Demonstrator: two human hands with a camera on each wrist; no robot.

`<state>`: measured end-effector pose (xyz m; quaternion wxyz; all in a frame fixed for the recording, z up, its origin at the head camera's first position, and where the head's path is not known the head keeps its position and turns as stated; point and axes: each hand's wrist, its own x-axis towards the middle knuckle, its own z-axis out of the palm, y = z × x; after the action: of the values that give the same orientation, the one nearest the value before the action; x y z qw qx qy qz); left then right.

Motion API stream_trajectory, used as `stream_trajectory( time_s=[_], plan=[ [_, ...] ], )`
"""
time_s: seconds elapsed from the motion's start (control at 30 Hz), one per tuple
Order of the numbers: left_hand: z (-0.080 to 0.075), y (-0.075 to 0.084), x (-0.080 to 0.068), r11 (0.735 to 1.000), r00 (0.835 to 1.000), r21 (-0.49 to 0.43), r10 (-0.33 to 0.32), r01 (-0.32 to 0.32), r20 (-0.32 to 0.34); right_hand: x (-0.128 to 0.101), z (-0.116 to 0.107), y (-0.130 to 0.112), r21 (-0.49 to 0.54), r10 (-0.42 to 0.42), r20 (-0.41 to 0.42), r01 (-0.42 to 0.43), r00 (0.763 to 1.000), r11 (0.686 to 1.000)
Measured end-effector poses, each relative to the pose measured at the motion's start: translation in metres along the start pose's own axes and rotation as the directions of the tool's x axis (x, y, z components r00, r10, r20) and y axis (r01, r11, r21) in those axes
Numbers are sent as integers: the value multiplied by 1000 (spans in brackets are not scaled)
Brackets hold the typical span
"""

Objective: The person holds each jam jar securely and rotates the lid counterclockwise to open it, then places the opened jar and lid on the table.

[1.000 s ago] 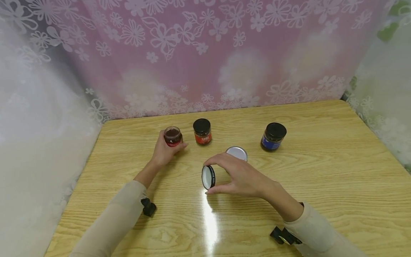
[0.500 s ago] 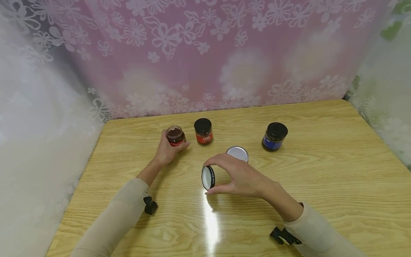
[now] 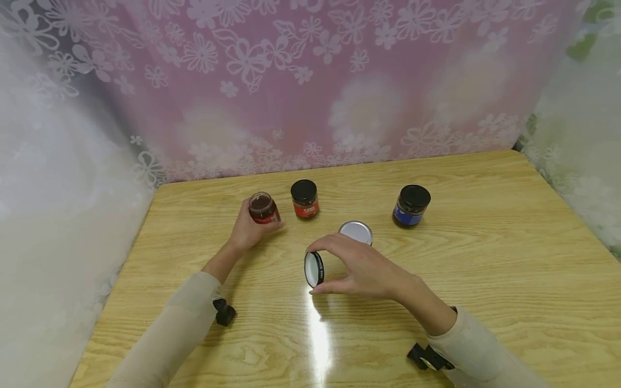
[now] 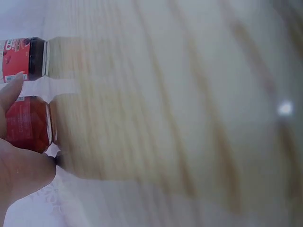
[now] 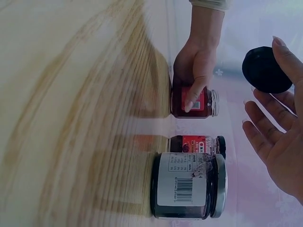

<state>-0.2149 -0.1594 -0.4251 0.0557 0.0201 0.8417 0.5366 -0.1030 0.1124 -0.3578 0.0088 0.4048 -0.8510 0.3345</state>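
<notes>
Left hand (image 3: 247, 230) grips an open jar with a red label (image 3: 262, 208), fingers and thumb curled round its side. The jar stands upright on the wooden table (image 3: 485, 258), toward the far left of the row of jars, with no lid on it and dark contents visible at the mouth. In the right wrist view the same hand (image 5: 194, 71) wraps the jar (image 5: 195, 103), one fingertip lying across the label. In the left wrist view, which is strongly blurred, the thumb and a fingertip (image 4: 12, 90) press against the red label (image 4: 26, 123).

Right hand (image 3: 361, 267) holds a black lid (image 3: 314, 268) on edge, white inner face turned left. Thumb is below the rim, fingers arched over the top; the lid hangs just above the table, in front of the jars and well apart from the open jar. In the right wrist view the lid (image 5: 266, 70) sits at the fingertips with the remaining fingers (image 5: 265, 127) spread loosely.

Just behind the right hand stands a jar with a silver lid (image 3: 356, 232), partly hidden by the fingers. The right wrist view shows it as a dark jar with a white barcode label (image 5: 187, 185).

Just right of the open jar: a red-labelled jar with a black lid (image 3: 304, 199), closed. Further right, well apart: a blue-labelled jar with a black lid (image 3: 411, 205), closed.

A pink floral curtain (image 3: 310, 81) hangs behind the table.
</notes>
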Motion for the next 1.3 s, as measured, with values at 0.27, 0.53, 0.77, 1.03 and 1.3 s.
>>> stream_trajectory(
  time_s=[0.27, 0.53, 0.77, 1.03, 1.3],
  plan=[
    [-12, -3, -11, 997, 998, -69, -39, 42, 44, 0, 2, -1, 37, 40, 13, -40, 999, 999],
    [-37, -10, -33, 994, 999, 106, -17, 11, 49, 1, 2, -2, 19, 57, 31, -58, 998, 998],
    [-64, -16, -44, 931, 995, 351, 86, -100, 55, 3, 4, -1, 10, 62, 39, -62, 997, 998],
    [-81, -21, -55, 775, 967, 590, 250, -226, 42, 6, 9, -1, 15, 62, 6, -62, 998, 998],
    [-91, -27, -64, 526, 918, 793, 382, -309, 104, 12, 16, -1, 49, 80, -27, -79, 996, 996]
  ],
)
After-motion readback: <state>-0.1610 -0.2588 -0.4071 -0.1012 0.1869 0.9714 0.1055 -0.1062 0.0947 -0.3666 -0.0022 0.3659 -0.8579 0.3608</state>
